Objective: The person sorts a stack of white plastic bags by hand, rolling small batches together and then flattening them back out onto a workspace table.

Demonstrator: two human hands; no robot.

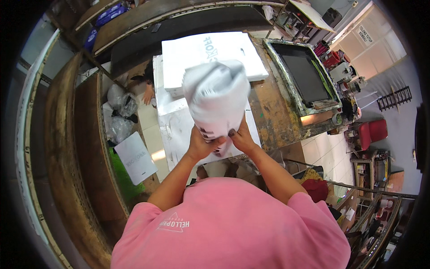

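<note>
My left hand [201, 144] and my right hand [243, 136] grip the near end of a bent stack of thin white printed bags [215, 96]. Both thumbs lie on top, and the fingers underneath are mostly hidden. The stack is raised and curls over at its far end, with many thin edges showing. Just beyond it lies a tall flat pile of similar white bags [179, 54], with grey print and a small dark slot on the top one. Beneath my hands a white sheet [174, 130] covers part of the table.
A framed printing screen [300, 71] rests on the stained wooden table [277, 121] at right, beside several paint tubs [342, 71]. Wooden shelves [67, 134] stand at left, near clear plastic bags [120, 110] and a loose white bag [135, 158]. A red chair [372, 133] stands farther right.
</note>
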